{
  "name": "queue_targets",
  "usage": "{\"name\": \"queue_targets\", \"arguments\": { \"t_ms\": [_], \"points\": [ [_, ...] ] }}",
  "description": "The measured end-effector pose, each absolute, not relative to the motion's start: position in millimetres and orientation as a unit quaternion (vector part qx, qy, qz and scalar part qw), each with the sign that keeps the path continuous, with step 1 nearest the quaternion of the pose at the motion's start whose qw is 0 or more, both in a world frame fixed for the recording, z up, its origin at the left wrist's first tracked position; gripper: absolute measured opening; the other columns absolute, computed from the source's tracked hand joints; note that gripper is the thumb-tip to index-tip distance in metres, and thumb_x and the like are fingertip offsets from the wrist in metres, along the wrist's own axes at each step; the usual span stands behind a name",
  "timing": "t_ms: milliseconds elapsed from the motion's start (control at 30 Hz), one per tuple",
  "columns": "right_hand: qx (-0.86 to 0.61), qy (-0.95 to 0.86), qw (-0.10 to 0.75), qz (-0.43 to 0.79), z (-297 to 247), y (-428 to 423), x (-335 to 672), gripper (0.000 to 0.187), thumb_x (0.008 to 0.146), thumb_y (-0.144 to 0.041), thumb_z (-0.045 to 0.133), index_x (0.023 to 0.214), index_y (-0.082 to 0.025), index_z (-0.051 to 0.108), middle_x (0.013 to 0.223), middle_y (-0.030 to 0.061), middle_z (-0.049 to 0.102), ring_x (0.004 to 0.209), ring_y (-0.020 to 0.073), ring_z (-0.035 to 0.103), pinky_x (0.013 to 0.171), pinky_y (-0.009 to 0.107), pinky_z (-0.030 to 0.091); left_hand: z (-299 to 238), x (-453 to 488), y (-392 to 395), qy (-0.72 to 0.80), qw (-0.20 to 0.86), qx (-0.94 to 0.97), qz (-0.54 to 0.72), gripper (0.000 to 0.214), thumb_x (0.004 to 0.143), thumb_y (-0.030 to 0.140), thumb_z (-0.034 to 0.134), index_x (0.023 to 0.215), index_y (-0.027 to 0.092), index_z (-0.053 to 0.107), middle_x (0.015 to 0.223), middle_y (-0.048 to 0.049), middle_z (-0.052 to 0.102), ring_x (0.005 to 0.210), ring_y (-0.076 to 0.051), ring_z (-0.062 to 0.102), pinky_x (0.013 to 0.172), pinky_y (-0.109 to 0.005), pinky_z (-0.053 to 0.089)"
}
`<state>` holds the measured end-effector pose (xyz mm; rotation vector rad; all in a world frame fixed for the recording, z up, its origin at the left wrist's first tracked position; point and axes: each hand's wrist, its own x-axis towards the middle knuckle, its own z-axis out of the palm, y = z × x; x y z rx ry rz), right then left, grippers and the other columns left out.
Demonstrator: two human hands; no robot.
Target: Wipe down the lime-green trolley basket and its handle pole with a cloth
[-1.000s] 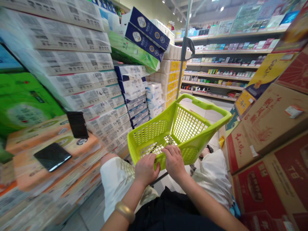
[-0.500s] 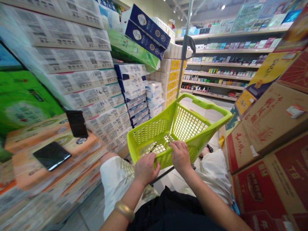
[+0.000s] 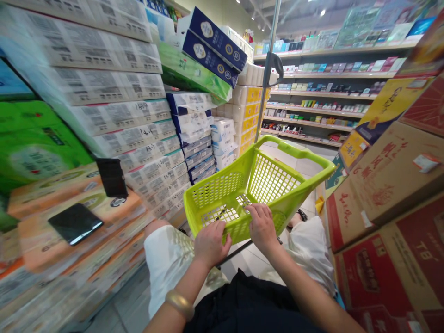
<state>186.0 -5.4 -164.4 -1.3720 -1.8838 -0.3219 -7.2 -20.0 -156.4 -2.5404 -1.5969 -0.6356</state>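
A lime-green plastic shopping basket with perforated walls stands between my knees, its long handle end pointing away to the right. Nothing lies inside it. My left hand, below a gold bangle on the wrist, grips the near rim. To its right my right hand is closed over the same rim, fingers bent inward over the edge. Parts of both hands' fingertips are hidden behind the rim or in the basket's pattern.
At left, a dark phone lies on orange tissue packs, and a black device stands beside it. Wrapped paper packs tower behind. Cartons are stacked at right. A metal pole rises beyond the basket, before stocked shelves.
Both hands keep their grip on the basket rim. The view shifts only very slightly; nothing else visibly moves.
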Motion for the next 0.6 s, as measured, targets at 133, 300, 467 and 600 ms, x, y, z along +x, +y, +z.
{"name": "queue_targets", "arguments": {
  "t_ms": [133,300,467,600],
  "points": [
    [-0.504,-0.764,0.385,-0.121,-171,-11,161,0.042,0.079,-0.001,0.046,0.113,-0.018,0.061,0.106,0.0081,0.063,0.108,0.0217,0.051,0.104,0.038,0.036,-158,-8,-19,-0.520,0.039,-0.827,-0.211,0.014,0.083,0.027,0.052,0.095,0.021,0.056,0.090,-0.0046,0.069,0.083,-0.021,0.064,0.071,-0.031,0.048],
    [-0.492,-0.767,0.394,-0.119,-169,-9,174,0.044,0.080,-0.001,0.044,0.116,-0.018,0.061,0.106,0.0077,0.064,0.107,0.0210,0.052,0.105,0.038,0.036,-157,-10,-20,-0.515,0.033,-0.830,-0.211,0.014,0.083,0.027,0.050,0.094,0.021,0.056,0.092,-0.0057,0.069,0.084,-0.021,0.064,0.072,-0.032,0.049],
    [-0.529,-0.732,0.410,-0.126,-163,0,203,0.040,0.080,0.000,0.041,0.105,-0.018,0.065,0.102,0.0089,0.064,0.103,0.0221,0.053,0.099,0.038,0.040,-156,-7,-20,-0.518,0.031,-0.828,-0.212,0.015,0.083,0.028,0.050,0.094,0.021,0.056,0.092,-0.0065,0.069,0.085,-0.022,0.064,0.072,-0.033,0.049],
    [-0.518,-0.737,0.418,-0.116,-167,-4,179,0.037,0.080,-0.001,0.044,0.104,-0.019,0.065,0.100,0.0086,0.064,0.102,0.0220,0.053,0.100,0.039,0.040,-156,-5,-19,-0.528,0.036,-0.823,-0.205,0.013,0.083,0.028,0.050,0.093,0.021,0.056,0.093,-0.0063,0.069,0.085,-0.021,0.064,0.072,-0.032,0.049]
  ]
}}
